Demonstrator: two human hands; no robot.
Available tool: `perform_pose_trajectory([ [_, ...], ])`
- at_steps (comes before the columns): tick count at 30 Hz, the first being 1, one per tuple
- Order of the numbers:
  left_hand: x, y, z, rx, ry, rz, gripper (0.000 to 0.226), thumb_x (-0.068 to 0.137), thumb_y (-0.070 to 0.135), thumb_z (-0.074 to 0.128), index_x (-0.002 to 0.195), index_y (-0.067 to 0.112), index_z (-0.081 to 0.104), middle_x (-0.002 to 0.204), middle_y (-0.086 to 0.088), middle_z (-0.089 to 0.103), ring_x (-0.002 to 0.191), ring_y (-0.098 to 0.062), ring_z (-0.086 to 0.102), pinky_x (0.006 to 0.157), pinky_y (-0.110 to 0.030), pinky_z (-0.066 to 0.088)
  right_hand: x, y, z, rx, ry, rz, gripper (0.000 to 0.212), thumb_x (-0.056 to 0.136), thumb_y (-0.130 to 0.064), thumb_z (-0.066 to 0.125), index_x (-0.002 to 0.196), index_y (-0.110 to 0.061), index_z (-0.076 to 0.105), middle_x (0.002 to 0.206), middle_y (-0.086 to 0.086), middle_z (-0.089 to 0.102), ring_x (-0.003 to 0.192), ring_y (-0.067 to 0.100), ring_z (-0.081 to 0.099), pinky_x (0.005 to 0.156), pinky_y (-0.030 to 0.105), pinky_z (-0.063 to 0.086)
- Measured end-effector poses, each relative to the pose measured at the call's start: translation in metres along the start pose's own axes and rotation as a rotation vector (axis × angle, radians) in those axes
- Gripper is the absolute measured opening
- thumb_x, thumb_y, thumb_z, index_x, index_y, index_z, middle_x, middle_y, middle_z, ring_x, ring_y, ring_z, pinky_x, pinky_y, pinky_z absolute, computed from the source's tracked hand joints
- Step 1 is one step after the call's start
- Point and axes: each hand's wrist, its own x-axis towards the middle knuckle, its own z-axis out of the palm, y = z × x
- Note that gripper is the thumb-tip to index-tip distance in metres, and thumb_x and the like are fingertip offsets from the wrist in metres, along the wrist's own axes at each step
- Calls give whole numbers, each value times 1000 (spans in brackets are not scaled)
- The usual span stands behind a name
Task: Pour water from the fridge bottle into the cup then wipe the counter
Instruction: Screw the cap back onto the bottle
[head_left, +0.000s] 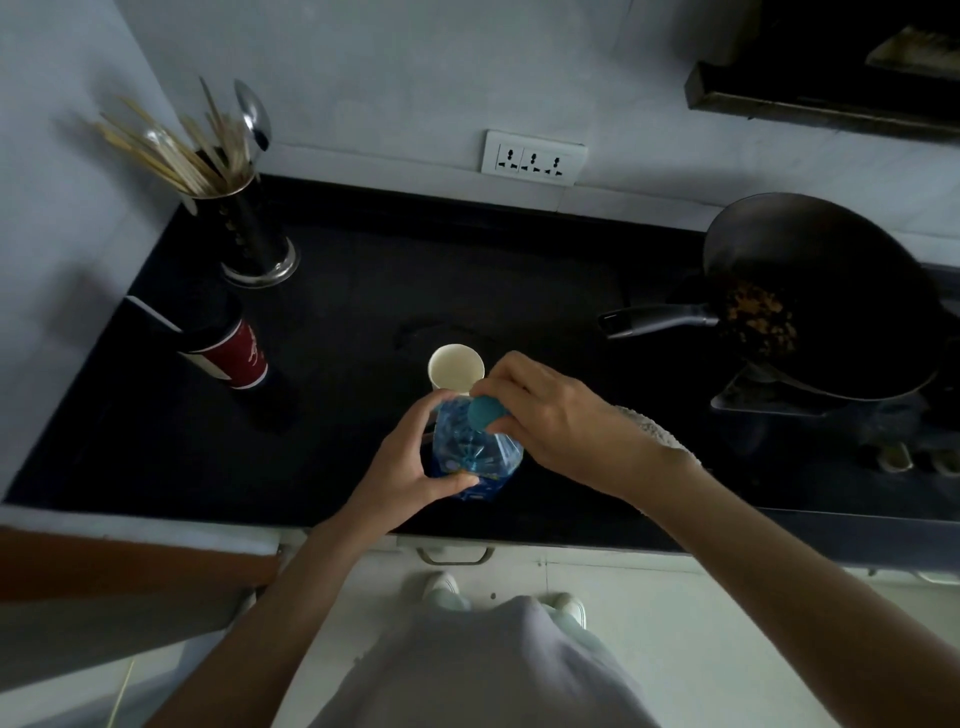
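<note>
Left hand (410, 462): fingers curled round the bottle's body, thumb across the label
Bottle (475, 457): clear blue plastic, blue printed label, upright on the black desk (363, 270) near its front edge
Right hand (550, 415): fingers pinched on the teal cap (487, 413) (cap sits on the bottle's neck)
Cloth (652, 428): pale, mostly hidden behind the right wrist
Cup (456, 366): white paper, upright, just behind the bottle
Pan (821, 301): dark, browned food inside, far right
</note>
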Motion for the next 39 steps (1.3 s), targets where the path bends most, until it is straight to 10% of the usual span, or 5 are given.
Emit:
perform_pose_trajectory([
  [9,1,-2,1,15,1,-5,88,68,23,85,139,33,34,138,10,47,130,-10,45,105,-45,44,-11,-17,14,139,222,364,36,81,-40,71,95,-8,64,92,2,60,73,6,53,59,19,49],
  [15,1,-1,0,-4,0,-5,88,67,21,86,138,31,35,136,10,48,128,-10,46,104,-43,44,-6,4,-5,260,-11,96,43,88,-14,65,130,-11,57,124,6,57,109,17,57,90,29,52],
  [22,2,0,-1,19,-4,0,87,67,19,86,137,32,35,134,9,49,126,-4,46,104,-35,45,4,3,-3,-3,-41,-112,29,90,-13,61,116,-1,60,103,13,58,86,20,59,71,27,55],
  [29,0,1,0,14,-12,-10,88,69,20,85,139,31,34,137,14,46,128,0,42,105,-36,44,1,-13,12,-56,80,176,40,84,-43,63,94,-4,63,88,8,61,71,17,61,51,21,47],
  [39,2,-2,-1,0,-14,-10,89,67,21,85,138,34,33,136,10,47,128,-7,45,106,-40,43,10,12,-11,233,-161,-60,36,86,-11,63,122,-6,60,111,11,58,99,17,57,83,16,44],
])
